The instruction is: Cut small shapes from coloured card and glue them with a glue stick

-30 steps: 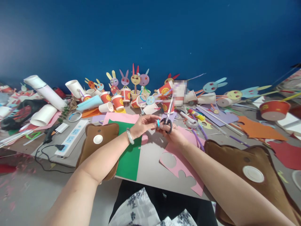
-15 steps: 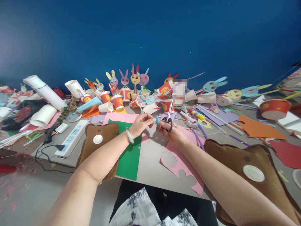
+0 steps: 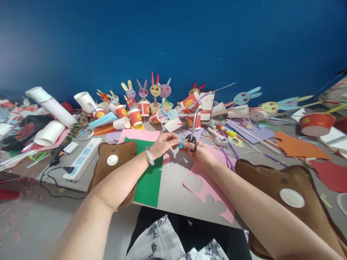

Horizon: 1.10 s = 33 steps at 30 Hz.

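Between my two hands is a small piece of blue paper (image 3: 181, 143). The fingertips of my left hand (image 3: 164, 143) pinch its left side, and a pale bangle circles that wrist. My right hand (image 3: 197, 151) is closed around black-handled scissors (image 3: 194, 126), whose blades point up and away from me. Its thumb and finger also touch the right edge of the blue paper. Below the hands lie a green sheet (image 3: 148, 184) on the left and a pink sheet (image 3: 210, 180) with round cut-outs on the right.
Paper-cup rabbit figures (image 3: 155, 90) line the back by the blue wall. A phone (image 3: 207, 104) stands among them. Brown cushions (image 3: 115, 173) flank my arms, with a power strip (image 3: 82, 159) at left. Tape, straws and an orange sheet (image 3: 298, 146) lie to the right.
The blue paper now shows larger between my fingertips, and my right fingers have shifted on it. The scissors have tilted slightly and moved a little left. My left hand stays nearly in place.
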Available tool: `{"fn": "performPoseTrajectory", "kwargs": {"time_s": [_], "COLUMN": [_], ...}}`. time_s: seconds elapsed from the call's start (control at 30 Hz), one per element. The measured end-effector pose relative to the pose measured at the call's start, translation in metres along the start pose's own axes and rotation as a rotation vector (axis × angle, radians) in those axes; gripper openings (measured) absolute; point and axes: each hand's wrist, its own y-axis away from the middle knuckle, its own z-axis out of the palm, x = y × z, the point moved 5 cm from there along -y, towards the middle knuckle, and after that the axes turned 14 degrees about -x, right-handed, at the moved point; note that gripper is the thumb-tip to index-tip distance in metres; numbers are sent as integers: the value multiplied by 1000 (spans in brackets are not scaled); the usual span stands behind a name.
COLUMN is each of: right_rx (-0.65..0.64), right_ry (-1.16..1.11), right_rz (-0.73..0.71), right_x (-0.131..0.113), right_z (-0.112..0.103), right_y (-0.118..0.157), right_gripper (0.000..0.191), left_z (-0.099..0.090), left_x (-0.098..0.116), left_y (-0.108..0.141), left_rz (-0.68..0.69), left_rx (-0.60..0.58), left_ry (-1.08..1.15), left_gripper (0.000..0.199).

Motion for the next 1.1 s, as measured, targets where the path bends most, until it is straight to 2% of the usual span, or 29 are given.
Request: {"fn": "performPoseTrajectory", "kwargs": {"time_s": [0.13, 0.3, 0.47, 0.63, 1.1], "right_rx": [-15, -38, -21, -41, -89], "right_ry": [-14, 12, -25, -44, -82], "right_rz": [-15, -10, -33, -43, -36], "right_x": [-4, -6, -2, 0, 4], "right_z": [5, 8, 4, 1, 1], "right_y": [1, 2, 2, 0, -3], "right_gripper": [11, 15, 23, 19, 24], "left_z": [1, 1, 1, 2, 4], "left_x": [-3, -5, -3, -4, -4], "left_y": [0, -1, -1, -1, -2], "left_rz": [3, 22, 17, 21, 8], "left_rx": [-37, -82, -66, -66, -59], "left_ry": [22, 45, 50, 47, 106], "left_gripper": [35, 32, 34, 34, 41]}}
